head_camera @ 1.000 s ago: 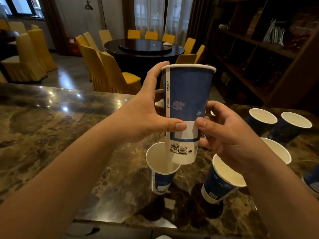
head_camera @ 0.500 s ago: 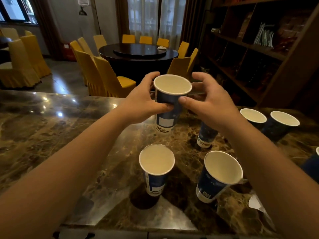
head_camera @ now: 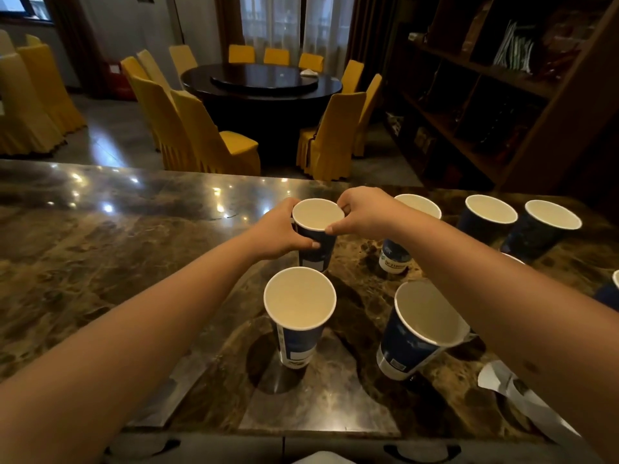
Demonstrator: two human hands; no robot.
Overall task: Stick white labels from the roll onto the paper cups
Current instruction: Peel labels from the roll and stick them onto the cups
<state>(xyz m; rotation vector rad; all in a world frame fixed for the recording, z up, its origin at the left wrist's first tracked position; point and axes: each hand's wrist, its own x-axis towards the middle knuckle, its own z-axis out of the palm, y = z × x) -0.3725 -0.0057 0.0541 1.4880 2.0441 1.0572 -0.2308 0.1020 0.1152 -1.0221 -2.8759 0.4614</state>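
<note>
A: Item one, the held cup [head_camera: 317, 229]?

B: Blue paper, white inside, mouth up, upright. It stands on or just over the marble counter [head_camera: 100, 262]; I cannot tell whether the base touches. A white label [head_camera: 314, 264] shows low on its near side.

A: Hands on it?

B: Both. Left hand [head_camera: 278, 234] wraps the left wall, thumb curled across the front below the rim. Right hand [head_camera: 363, 212] pinches the rim from the right, fingertips at the far edge, thumb at the near edge.

A: Item two?

B: Near cup [head_camera: 299, 316], just in front of the held one, upright, apart from both hands. A white label sits low on its side too.

A: Item three?

B: Right cup [head_camera: 418, 336], near the right forearm, standing on the counter, a pale patch low on its wall.

A: Others?

B: A rear cup [head_camera: 395, 259], largely hidden behind the right wrist, with a white and green band at its foot. Two far cups [head_camera: 490, 217] stand side by side near the right edge of the counter. A sliver of another blue cup shows at the frame's right border.

A: The label roll?

B: Only a white paper strip [head_camera: 512, 390] lies at the near right, partly under the right forearm. Whether it is the roll's backing, I cannot tell.

A: Beyond the counter?

B: A dark round table [head_camera: 261, 82] ringed by yellow chairs [head_camera: 207, 135], and dark shelves [head_camera: 485, 95] along the right wall.
</note>
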